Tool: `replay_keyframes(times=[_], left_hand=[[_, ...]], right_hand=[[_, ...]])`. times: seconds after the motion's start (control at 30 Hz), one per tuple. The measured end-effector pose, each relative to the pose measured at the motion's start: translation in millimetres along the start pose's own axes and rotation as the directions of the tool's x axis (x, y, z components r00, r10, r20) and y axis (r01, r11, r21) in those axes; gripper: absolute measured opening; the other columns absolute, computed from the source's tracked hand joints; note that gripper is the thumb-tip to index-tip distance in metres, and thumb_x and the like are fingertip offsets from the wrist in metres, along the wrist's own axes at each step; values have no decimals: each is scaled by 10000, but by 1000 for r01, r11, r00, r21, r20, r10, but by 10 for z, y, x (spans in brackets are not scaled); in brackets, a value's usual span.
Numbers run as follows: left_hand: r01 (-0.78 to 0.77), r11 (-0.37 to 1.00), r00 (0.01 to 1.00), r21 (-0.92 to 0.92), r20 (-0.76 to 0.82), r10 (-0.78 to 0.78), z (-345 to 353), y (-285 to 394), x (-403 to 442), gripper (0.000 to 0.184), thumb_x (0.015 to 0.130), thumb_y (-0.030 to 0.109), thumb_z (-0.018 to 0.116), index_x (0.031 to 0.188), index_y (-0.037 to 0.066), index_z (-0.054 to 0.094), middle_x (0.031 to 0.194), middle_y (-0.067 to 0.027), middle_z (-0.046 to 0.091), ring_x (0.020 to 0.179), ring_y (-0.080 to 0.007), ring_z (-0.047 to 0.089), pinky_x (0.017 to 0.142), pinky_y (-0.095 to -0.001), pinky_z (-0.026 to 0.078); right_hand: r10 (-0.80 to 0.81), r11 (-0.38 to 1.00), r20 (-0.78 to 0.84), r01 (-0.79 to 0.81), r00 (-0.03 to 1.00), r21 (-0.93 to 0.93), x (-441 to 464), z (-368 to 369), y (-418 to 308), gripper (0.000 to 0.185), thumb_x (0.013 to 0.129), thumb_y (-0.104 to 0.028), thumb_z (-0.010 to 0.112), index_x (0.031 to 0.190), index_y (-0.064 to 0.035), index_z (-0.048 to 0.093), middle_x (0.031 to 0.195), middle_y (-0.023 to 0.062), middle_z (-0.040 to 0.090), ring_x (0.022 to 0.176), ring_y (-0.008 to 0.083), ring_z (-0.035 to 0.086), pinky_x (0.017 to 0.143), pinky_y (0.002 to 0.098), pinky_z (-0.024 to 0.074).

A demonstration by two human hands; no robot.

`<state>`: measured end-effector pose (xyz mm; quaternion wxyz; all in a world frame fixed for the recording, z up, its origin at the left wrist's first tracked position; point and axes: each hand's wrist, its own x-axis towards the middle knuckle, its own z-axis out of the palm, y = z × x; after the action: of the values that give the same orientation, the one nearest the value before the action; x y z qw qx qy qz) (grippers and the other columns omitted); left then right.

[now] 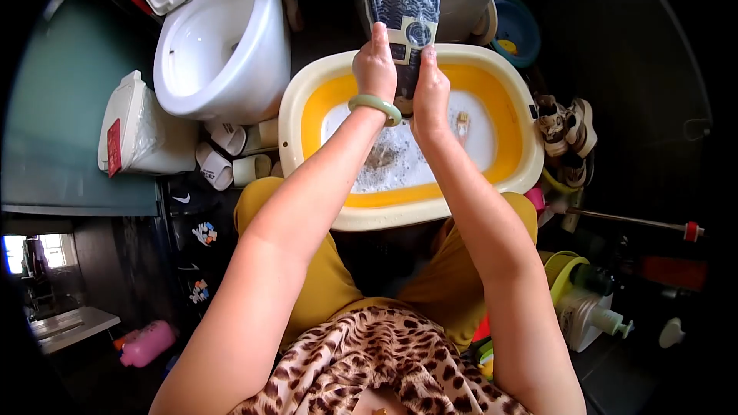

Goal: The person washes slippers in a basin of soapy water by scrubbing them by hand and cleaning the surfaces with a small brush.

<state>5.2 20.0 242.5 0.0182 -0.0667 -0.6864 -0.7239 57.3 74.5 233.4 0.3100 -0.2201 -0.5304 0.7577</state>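
A soapy shoe held up over the tub

The dark shoe (401,4) is up above the tub, with its bottom turned to the person's eyes. It looks wet and shiny, with a pale patch and a round mark in the middle.

Both hands have hold of it. The left hand (375,69) is closed on one side, thumb flat on the sole. The right hand (432,92) grips the other side, thumb pressed there too. I can't see the fingers behind.

I'd say this job is part done. The shoe has been wet, but it doesn't look rinsed or put away. I can't tell how clean it is.

Under the hands is the tub (289,131), yellow inside with a cream rim. It has white foam (407,178) in it, with a grey, dirty-looking patch. Something like a brush (463,124) lies in the foam, and no hand is on it.

A green bangle (374,107) is on the left wrist. Farther out are a toilet (267,69), white slippers (215,166) and a pair of sneakers (580,127).
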Motion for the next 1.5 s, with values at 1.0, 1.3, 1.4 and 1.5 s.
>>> replay_keyframes(times=[1.0,1.3,1.4,1.5], left_hand=[[29,999,997,-36,-67,-31,159,-138,-124,499,887,499,494,929,10,583,796,-174,629,760,-334,608,686,-378,471],[-19,995,994,-99,-108,8,141,-181,-22,488,889,471,511,879,-6,612,768,-174,631,718,-329,598,670,-383,466],[-45,996,995,-79,-92,38,140,-170,-7,499,902,467,493,844,-13,615,729,-178,620,689,-340,587,644,-381,462],[-58,997,995,-57,-83,53,165,-173,-2,494,910,454,484,851,-16,624,734,-179,627,685,-325,593,642,-374,465]], right_hand=[[-172,917,202,232,964,-325,44,-383,67,292,926,-288,532,921,0,582,789,21,595,656,59,506,566,221,440],[-150,933,174,197,973,-301,103,-285,116,336,938,-306,510,896,15,603,765,4,590,659,60,494,582,223,434],[-128,958,164,165,978,-235,90,-246,96,342,942,-302,501,903,22,605,779,11,599,673,67,509,590,223,442],[-120,961,157,154,980,-228,106,-261,84,344,940,-300,502,930,27,608,792,18,603,684,69,514,601,227,447]])
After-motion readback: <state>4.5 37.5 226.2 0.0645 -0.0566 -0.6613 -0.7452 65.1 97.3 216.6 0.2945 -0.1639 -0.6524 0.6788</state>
